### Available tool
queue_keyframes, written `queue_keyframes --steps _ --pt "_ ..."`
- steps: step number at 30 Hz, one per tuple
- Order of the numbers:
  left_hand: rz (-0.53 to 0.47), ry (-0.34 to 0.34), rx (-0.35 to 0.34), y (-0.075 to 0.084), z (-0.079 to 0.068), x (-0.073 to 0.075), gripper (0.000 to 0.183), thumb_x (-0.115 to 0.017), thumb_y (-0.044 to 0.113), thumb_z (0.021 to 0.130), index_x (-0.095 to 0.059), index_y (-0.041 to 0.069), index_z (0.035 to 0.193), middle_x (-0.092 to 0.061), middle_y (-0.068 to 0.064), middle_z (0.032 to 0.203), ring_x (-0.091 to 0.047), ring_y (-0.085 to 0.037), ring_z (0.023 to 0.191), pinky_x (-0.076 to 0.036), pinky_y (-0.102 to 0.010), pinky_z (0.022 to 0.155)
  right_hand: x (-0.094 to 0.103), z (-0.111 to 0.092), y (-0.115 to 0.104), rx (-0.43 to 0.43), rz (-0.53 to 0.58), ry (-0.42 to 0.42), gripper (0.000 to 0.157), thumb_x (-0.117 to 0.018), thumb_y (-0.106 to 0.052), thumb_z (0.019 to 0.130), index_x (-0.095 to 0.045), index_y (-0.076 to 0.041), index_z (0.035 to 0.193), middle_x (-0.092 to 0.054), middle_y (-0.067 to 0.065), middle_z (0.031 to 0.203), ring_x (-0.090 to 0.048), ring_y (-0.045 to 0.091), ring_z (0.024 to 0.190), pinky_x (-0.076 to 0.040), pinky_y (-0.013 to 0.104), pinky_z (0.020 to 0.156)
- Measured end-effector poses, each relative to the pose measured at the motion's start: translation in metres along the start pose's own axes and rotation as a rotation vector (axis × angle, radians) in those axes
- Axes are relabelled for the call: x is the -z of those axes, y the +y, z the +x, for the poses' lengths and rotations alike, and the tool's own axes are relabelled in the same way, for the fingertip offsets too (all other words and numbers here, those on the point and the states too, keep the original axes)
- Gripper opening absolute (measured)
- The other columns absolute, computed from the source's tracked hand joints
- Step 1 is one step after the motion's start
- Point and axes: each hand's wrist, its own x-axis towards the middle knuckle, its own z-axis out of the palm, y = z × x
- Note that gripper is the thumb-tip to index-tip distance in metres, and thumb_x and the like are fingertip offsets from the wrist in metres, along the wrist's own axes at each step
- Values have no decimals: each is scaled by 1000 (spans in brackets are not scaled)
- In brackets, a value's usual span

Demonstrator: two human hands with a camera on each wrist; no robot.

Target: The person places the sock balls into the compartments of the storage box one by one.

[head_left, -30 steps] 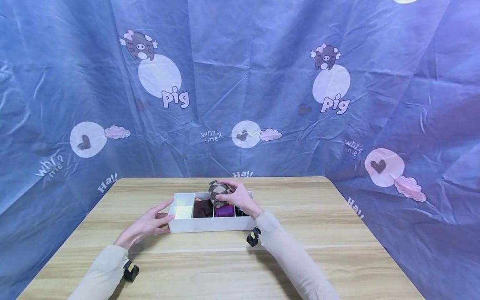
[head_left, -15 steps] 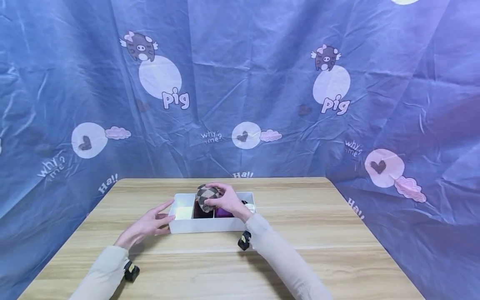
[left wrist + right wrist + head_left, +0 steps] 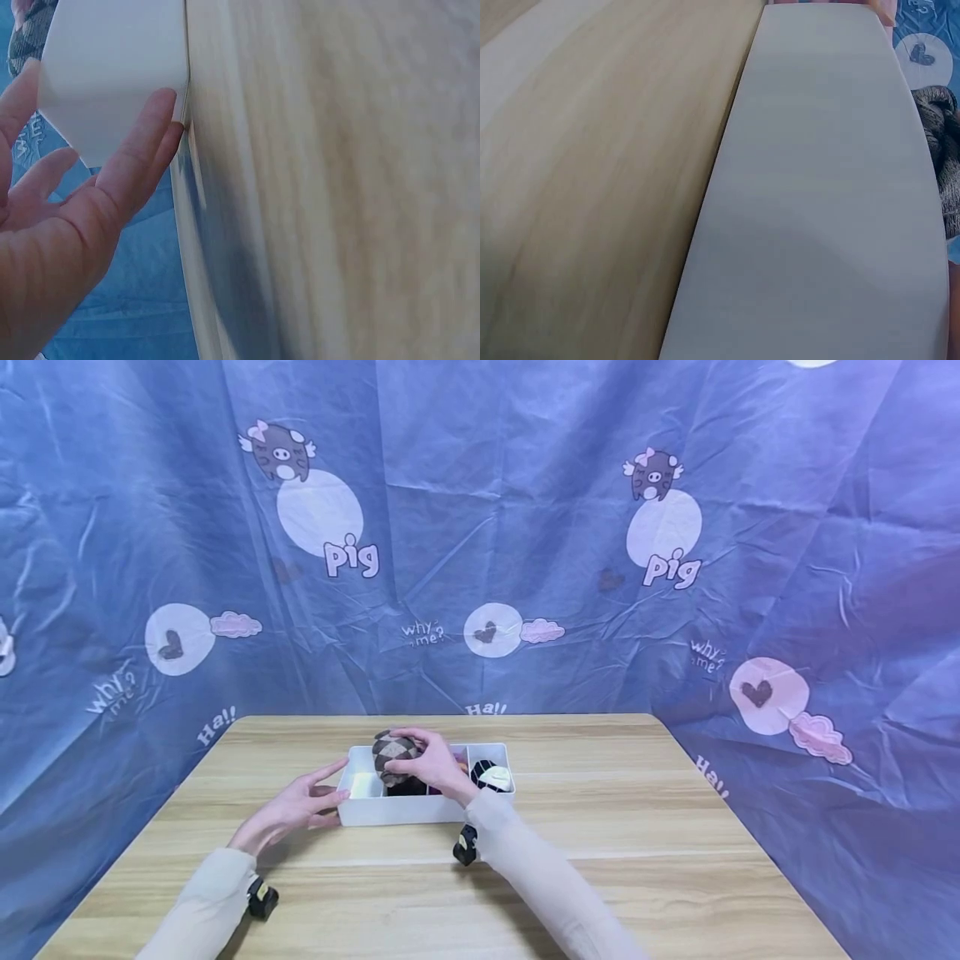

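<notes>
A long white divided box (image 3: 408, 812) lies on the wooden table. My right hand (image 3: 438, 765) holds a rolled-up checkered brown-and-grey sock (image 3: 392, 755) above the box, over its left compartments. In the right wrist view the sock's knit (image 3: 936, 120) shows past the box's long wall (image 3: 817, 180); the right fingers are mostly out of that view. My left hand (image 3: 288, 814) touches the box's left end with fairly straight, spread fingers. In the left wrist view its fingertips (image 3: 161, 101) rest against the white end wall (image 3: 112, 67).
Inside the box, a dark brown bundle (image 3: 407, 787) sits in a middle compartment. A black one with white stripes (image 3: 491, 775) fills the right end, and a purple one is mostly behind the right hand. A blue printed curtain (image 3: 480, 543) hangs beyond the table (image 3: 600, 835).
My right hand has carried the checkered sock leftward, from over the purple bundle toward the leftmost compartment, which brings the black-and-white bundle into view. The left hand and box have stayed put.
</notes>
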Motion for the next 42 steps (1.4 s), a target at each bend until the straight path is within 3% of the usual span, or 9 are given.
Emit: queue_keyframes --steps 11,16,25,34,42 --pt "41 -41 -24 -1 -1 5 82 -59 17 99 -3 10 158 -34 -44 142 -61 -33 115 -53 -44 100 -25 3 -5 10 35 44 51 -86 -11 73 -69 -20 120 -70 2 118 -63 8 96 -53 22 85" --pt "45 -52 -22 -2 0 8 83 -60 16 98 -2 10 158 -36 -44 141 -61 -33 116 -53 -43 100 -36 5 -9 21 -82 85 49 -88 -16 71 -71 -25 116 -71 -7 118 -62 5 99 -51 21 89" --pt "45 -39 -24 -3 -1 10 85 -61 16 98 0 3 157 -36 -44 141 -62 -32 114 -53 -44 100 -50 5 -11 48 -287 140 45 -88 -29 71 -71 -31 112 -66 -11 122 -57 7 113 -46 21 97" --pt "14 -35 -28 -3 -2 9 87 -60 14 98 3 3 156 -32 -45 143 -59 -37 119 -52 -46 101 -59 7 -11 126 -476 127 46 -89 -28 70 -71 -27 112 -68 -7 119 -59 6 108 -47 16 93" --pt "2 -38 -15 -2 -2 8 86 -60 13 98 3 5 157 -27 -47 144 -57 -36 121 -51 -47 101 -64 2 -11 129 -623 116 47 -86 -32 70 -70 -26 113 -64 -4 124 -57 13 112 -45 24 99"
